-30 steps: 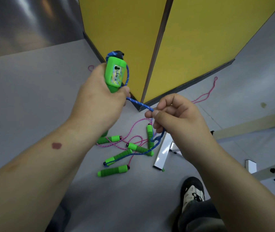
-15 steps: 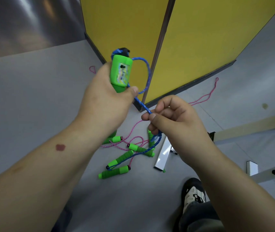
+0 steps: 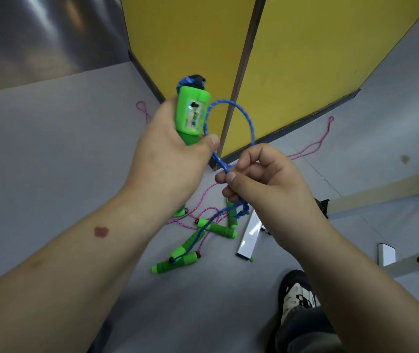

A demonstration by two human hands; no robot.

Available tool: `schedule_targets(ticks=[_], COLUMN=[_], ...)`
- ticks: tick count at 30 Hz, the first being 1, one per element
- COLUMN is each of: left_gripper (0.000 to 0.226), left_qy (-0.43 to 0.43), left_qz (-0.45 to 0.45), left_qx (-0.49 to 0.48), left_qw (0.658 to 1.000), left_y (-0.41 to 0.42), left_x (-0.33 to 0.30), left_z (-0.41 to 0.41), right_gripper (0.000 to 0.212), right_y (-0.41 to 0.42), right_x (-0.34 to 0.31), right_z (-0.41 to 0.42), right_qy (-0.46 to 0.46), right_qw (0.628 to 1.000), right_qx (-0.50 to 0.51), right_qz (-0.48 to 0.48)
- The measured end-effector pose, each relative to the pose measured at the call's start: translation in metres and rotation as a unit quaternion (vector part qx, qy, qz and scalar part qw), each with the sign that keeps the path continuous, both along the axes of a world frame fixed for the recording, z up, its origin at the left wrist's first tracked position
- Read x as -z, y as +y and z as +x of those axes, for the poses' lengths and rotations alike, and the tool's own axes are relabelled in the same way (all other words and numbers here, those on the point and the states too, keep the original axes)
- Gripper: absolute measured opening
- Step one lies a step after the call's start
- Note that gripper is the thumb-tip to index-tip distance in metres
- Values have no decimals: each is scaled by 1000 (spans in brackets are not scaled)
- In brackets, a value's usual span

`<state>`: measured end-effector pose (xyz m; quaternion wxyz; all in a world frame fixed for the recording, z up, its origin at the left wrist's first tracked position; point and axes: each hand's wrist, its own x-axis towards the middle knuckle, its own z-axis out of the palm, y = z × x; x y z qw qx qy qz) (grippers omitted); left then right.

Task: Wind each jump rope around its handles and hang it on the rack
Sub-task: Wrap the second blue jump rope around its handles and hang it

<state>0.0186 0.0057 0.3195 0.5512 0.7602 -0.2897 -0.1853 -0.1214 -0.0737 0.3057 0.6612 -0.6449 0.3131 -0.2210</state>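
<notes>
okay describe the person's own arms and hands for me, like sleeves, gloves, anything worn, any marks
Both forearms are bare up to the frame edge: no sleeves, gloves, watch or rings show. The left hand and right hand have short, unpainted nails. The left forearm carries a small dark reddish mark on its upper side and a fainter smudge nearer the elbow.

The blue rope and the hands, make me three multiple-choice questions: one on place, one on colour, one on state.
1. Where is the loop in the blue rope?
A. on the floor
B. in the air between the hands
C. on a hook

2. What colour is the handle held up?
A. green
B. red
C. white

3. What is the right hand doing?
A. lying flat
B. pinching the blue rope
C. holding a shoe

B, it arcs from the left hand to the right; A, plainly green; B, thumb and finger close on it.
</notes>
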Motion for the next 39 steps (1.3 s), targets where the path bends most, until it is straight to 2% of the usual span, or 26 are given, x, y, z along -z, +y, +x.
schedule_targets(ticks=[4,7,10,13,18,22,26,31,33,37,39], left_gripper=[25,24,27,31,30,24,29,34,35,30,30], left_qy=[36,52,24,3,48,78,77,-11,-4,60,77], left_qz=[-26,-11,6,-5,-81,-118,-85,-15,-36,-121,-121], left_qx=[-59,-10,51,48,-41,-49,14,59,34,-29,-20], left_qw=[997,999,998,999,995,989,993,998,999,990,990], left_y=[5,4,1,0,4,7,4,3,2,3,4], left_x=[-1,0,4,2,-5,-6,-1,-1,-1,-4,-2], left_z=[13,3,-10,-9,15,20,7,-4,0,15,14], right_gripper=[17,21,22,23,27,25,16,16,15,19,21], right_y=[-1,-1,-1,-1,-5,-5,-3,-1,-2,-6,-4], right_x=[1,2,3,3,8,9,7,5,5,6,6], right_z=[-2,0,3,2,-1,-1,1,1,0,-2,-1], right_qy=[25,15,7,4,97,139,114,87,100,163,159], right_qw=[1000,1000,999,999,994,987,990,992,991,981,982], right_qx=[-8,9,15,18,-8,-22,-14,-10,-22,-60,-55], right_qz=[-17,-21,-35,-36,-46,-71,-80,-88,-82,-89,-90])
